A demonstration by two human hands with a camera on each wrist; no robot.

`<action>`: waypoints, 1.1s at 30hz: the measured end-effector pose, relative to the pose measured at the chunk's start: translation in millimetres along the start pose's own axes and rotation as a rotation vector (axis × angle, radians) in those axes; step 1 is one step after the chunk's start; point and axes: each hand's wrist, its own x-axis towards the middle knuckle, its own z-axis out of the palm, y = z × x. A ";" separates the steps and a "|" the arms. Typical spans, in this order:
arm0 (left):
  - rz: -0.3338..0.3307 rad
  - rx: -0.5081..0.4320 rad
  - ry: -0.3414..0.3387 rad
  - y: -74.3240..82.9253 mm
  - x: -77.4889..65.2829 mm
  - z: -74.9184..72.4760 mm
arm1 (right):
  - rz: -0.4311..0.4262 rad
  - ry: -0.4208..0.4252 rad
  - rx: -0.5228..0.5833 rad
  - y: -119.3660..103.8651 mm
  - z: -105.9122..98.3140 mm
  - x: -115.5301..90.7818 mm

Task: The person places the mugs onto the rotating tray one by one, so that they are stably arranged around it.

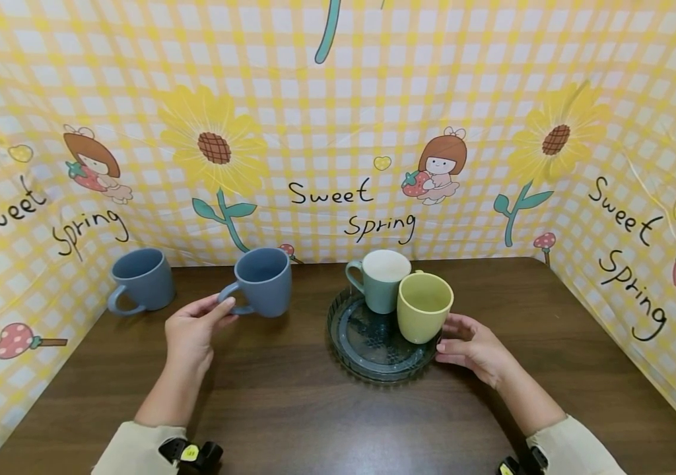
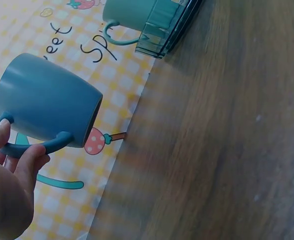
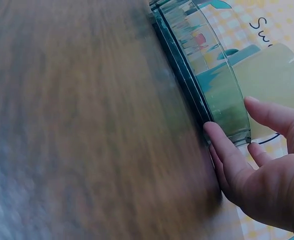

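Note:
My left hand (image 1: 198, 330) pinches the handle of a blue mug (image 1: 267, 284). That mug is upright, and the left wrist view shows its base raised off the table. A round, dark-tinted glass tray (image 1: 368, 359) with a ribbed side stands right of centre. On it are a green-teal mug (image 1: 381, 290), pale inside, and a yellow-green mug (image 1: 422, 316) close beside it. At the tray's right side my right hand (image 1: 471, 349) touches the outer wall with fairly straight fingers. In the right wrist view its thumb lies near the tray's rim (image 3: 237, 82) and the yellow-green mug.
A second blue mug (image 1: 144, 284) stands at the table's back left, handle toward the front left. The brown wooden table (image 1: 308, 415) meets a yellow checked cloth (image 1: 326, 132) that rises behind it and along both sides.

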 end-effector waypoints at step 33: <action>0.006 0.038 -0.035 -0.8 -7.5 9.1 | -0.002 -0.052 0.000 -1.0 -1.5 4.9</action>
